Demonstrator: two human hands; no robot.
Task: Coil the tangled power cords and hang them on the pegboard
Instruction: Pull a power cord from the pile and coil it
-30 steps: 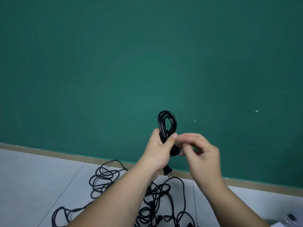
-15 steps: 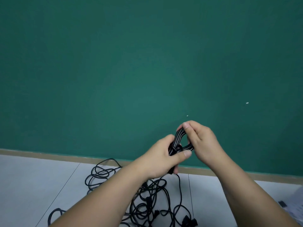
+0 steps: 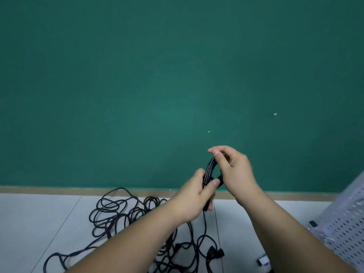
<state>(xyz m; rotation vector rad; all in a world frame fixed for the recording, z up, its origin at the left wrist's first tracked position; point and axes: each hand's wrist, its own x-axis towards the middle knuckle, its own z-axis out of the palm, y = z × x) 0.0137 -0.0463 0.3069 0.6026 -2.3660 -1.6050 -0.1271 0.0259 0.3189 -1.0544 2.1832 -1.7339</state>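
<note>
Up close, two bare forearms reach forward from the bottom of the view, and both hands meet in front of a plain dark green wall (image 3: 157,75). Between them is a small black coiled cord (image 3: 209,168), several strands bundled into a tight loop and held in the air above the floor. The left hand (image 3: 194,200) grips the lower end of the coil, its thumb pressed across the strands and its fingers curled behind them. The right hand (image 3: 235,170) pinches the top of the loop between thumb and forefinger, with its other fingers curled loosely. Below the hands, a large tangle of black cords (image 3: 122,213) sprawls over the pale grey floor (image 3: 35,223), with loose loops spreading to the left and black plugs (image 3: 214,253) lying near the bottom middle. One strand hangs down from the left hand toward the tangle. A tan strip (image 3: 59,189) runs along the foot of the wall. At the right edge, partly cut off and blurred, stands a light grey pegboard (image 3: 346,229) dotted with rows of small holes, well apart from the coil.
</note>
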